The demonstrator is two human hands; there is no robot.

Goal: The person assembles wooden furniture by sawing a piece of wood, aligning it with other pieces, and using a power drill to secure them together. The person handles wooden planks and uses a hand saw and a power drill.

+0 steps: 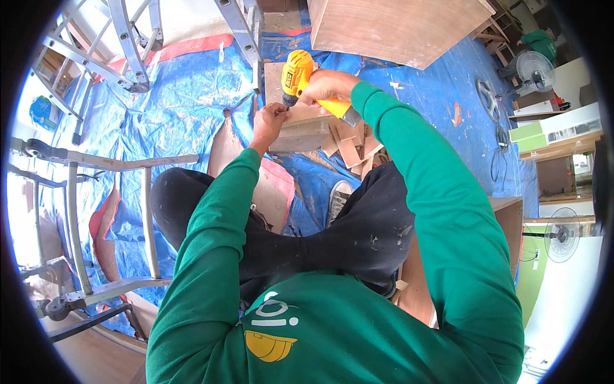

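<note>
My right hand (332,88) grips a yellow cordless drill (299,70) by its handle, with the black chuck (290,100) pointing down toward my left hand. Close to the chuck, my left hand (270,121) has its fingers pinched together; whatever is between them is too small to make out. Both hands are over a wooden board (300,131) lying in front of my legs. Just right of the board lies a pile of small wood offcuts (348,144).
Blue tarpaulin (185,83) covers much of the floor. Aluminium ladders (121,45) stand at the far left, with a metal frame (109,163) nearer. A large plywood box (390,29) is ahead. Standing fans (534,72) are at the right; another person (540,43) is far right.
</note>
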